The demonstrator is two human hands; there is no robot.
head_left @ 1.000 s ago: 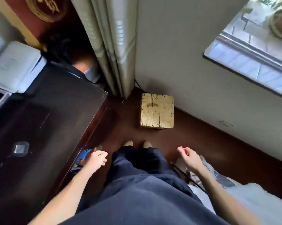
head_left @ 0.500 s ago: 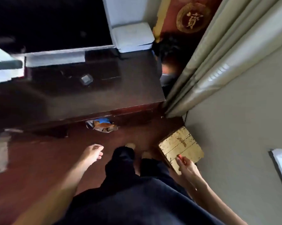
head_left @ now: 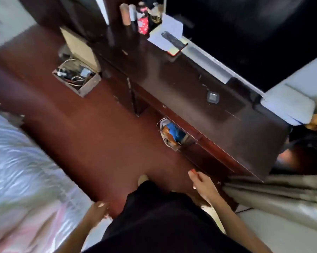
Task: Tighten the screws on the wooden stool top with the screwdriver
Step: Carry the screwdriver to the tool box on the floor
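Head view. A dark wooden cabinet (head_left: pixel 218 114) is shown running diagonally from upper left to lower right above a reddish-brown floor (head_left: pixel 92 136). The person's dark trousers (head_left: pixel 154 216) fill the lower centre, with one foot (head_left: pixel 142 178) showing ahead of them.

The left hand (head_left: pixel 96 212) is seen at the lower left, fingers loosely curled and holding nothing. The right hand (head_left: pixel 202 185) is seen to the right of the foot, fingers slack and spread, also empty, close to the cabinet's lower front. The two hands are held well apart, one on either side of the legs.

Neither the wooden stool nor a screwdriver can be made out, so the direction of the stool from the hands and the lie of its long axis cannot be told. A tool is judged likely to be sought first. An open box of wires (head_left: pixel 75 77) stands on the floor well ahead and to the left, on the left hand's side. A recess with blue and orange contents (head_left: pixel 172 133) lies under the cabinet edge, ahead of the right hand, which is the nearer to it.

A curtain (head_left: pixel 282 190) hangs at the lower right and pale bedding (head_left: pixel 22 170) lies at the left. A red patterned can (head_left: pixel 142 22) and a remote control (head_left: pixel 173 41) rest on the cabinet top. No brand, label or writing can be read; much of the frame is blurred.
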